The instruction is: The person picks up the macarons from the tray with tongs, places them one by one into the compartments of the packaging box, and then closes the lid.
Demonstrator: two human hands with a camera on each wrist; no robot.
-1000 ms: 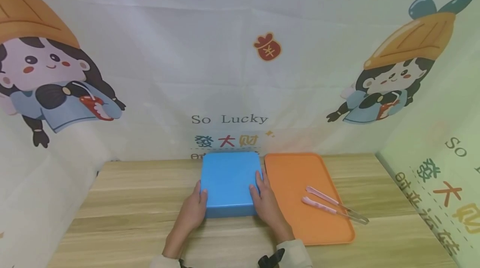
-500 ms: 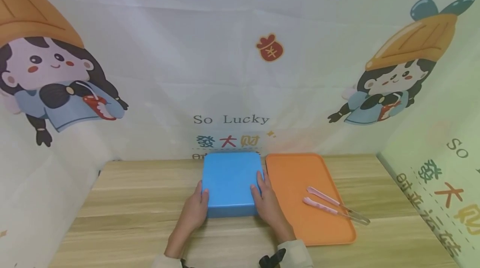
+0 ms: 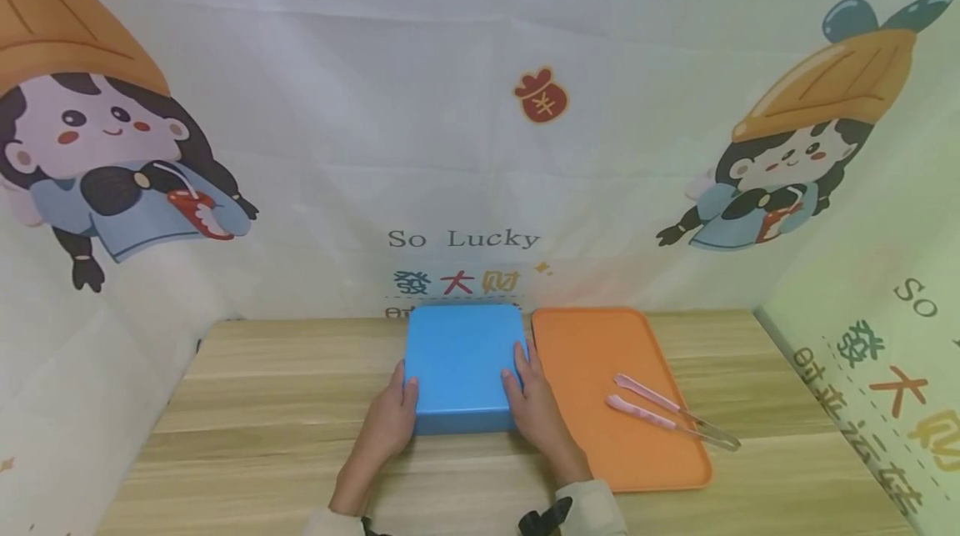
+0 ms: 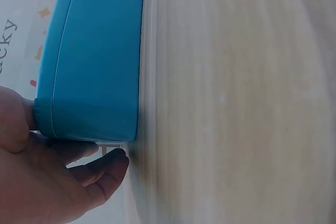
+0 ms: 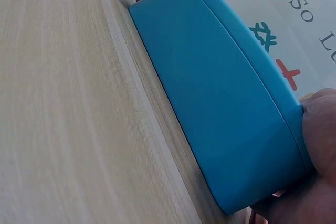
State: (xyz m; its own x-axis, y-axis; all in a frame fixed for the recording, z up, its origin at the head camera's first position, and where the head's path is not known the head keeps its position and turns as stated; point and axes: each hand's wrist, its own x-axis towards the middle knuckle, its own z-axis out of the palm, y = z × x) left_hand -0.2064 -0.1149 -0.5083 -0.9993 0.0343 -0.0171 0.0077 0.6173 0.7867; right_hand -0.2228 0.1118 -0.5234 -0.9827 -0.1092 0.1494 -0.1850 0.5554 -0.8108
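Observation:
A blue box with rounded corners lies flat on the wooden table, lid side up. A thin seam below its top edge shows in both wrist views. My left hand holds its left side, thumb at the top edge and fingers along the side wall. On the opposite side, my right hand grips the box with the thumb over the top edge. The box's lower edge sits right at the tabletop in the left wrist view. Its contents are hidden.
To the right, close beside the box, lies an orange tray. Pink-handled tongs rest across its right rim, the metal end sticking out over the table. A printed cloth hangs behind and along the sides.
The head view has shifted very slightly, so everything appears a little further right. Both hands stay on the box, which keeps its place on the table.

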